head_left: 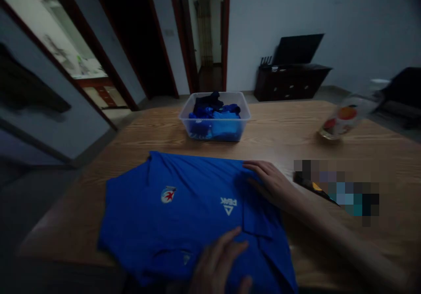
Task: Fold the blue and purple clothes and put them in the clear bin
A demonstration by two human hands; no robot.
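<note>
A blue short-sleeved shirt [197,215] lies spread on the wooden table, with a round red-and-white emblem and a white PEAK logo on its front. On its right side a sleeve is turned inward over the body. My right hand [268,182] rests on that right side near the upper edge, fingers stretched out and holding nothing. Lower down, at the bottom centre, my left hand [220,261] is over the lower part of the shirt with its fingers apart. The bottom of the frame cuts it off.
Beyond the shirt stands a clear plastic bin [215,129] with blue and dark clothes in it. A bottle [345,114] with a white cap is at the table's right, and a blurred-out item [342,193] lies beside my right forearm. The wooden table [279,127] ends in a slanted left edge.
</note>
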